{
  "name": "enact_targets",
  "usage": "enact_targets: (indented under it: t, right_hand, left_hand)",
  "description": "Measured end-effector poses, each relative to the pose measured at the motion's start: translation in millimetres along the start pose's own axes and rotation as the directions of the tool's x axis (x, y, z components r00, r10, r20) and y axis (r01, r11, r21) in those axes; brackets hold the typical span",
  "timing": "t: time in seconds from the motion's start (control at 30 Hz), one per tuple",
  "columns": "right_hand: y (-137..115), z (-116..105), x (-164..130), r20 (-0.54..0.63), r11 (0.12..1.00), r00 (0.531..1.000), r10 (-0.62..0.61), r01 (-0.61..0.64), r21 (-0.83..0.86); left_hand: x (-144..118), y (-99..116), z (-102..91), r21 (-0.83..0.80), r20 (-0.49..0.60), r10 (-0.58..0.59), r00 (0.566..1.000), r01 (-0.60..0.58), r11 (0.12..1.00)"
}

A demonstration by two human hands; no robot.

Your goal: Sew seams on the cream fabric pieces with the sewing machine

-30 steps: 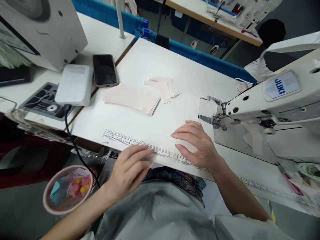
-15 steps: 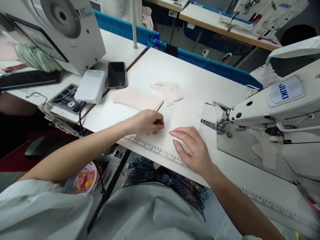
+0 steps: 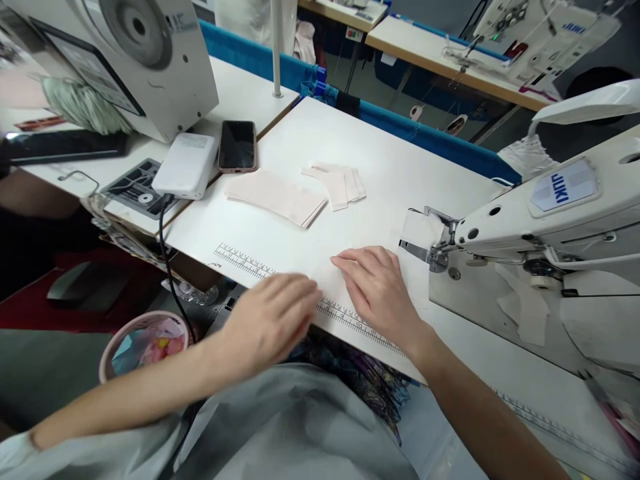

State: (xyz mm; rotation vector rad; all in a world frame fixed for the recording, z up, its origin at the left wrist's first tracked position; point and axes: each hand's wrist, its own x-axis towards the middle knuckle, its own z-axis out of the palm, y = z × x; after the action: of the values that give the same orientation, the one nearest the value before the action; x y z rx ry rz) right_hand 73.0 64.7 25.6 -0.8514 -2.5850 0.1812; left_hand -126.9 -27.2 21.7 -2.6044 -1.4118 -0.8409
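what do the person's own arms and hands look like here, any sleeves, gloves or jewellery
Both forearms are bare from the elbow down. The left hand and right hand wear no gloves, and no rings, watch or bracelet show. Pale grey sleeves begin only near the bottom edge of the picture, at the left arm's lower corner. The left hand is slightly blurred. Fingernails look short and unpainted.

Left hand (image 3: 273, 320) flat, palm down, blurred, right hand (image 3: 377, 293) flat, fingers apparently spread

The blue word "JUKI" stands on a pale grey label plate (image 3: 565, 185) on the white sewing machine's arm (image 3: 550, 213), at three o'clock. The printed black ruler scale (image 3: 240, 261) along the white table's near edge carries numerals too small to read.
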Motion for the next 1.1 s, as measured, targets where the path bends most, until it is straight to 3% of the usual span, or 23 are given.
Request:
enact_targets:
  t: [0.17, 0.3, 0.47, 0.87, 1.1]
  right_hand:
    - [16.7, -11.8, 17.4, 0.075, 0.988, 0.985, -0.155, 0.156, -0.011]
    - [25.5, -7.6, 22.9, 0.166, 0.97, 0.957, -0.238, 0.244, -0.014]
    - [31.1, 2.6, 18.6, 0.212, 0.955, 0.94, -0.267, 0.288, -0.071]
    - [33.7, 2.0, 20.1, 0.169, 0.958, 0.954, -0.246, 0.266, -0.104]
    - [37.6, -30.3, 16.2, -0.039, 0.988, 0.988, -0.152, 0.15, -0.036]
  left_hand:
    - [-16.8, 45.7, 22.2, 0.065, 0.071, -0.025, 0.997, 0.02, 0.998]
    - [-11.8, 48.7, 35.7, 0.111, 0.11, -0.114, 0.987, 0.102, 0.989]
    - [-17.1, 44.6, 38.6, 0.128, 0.118, -0.142, 0.983, 0.127, 0.984]
    - [-21.2, 41.8, 34.5, 0.105, 0.108, -0.154, 0.982, 0.142, 0.984]
    - [-18.7, 38.1, 36.5, 0.114, 0.028, -0.135, 0.99, 0.131, 0.985]
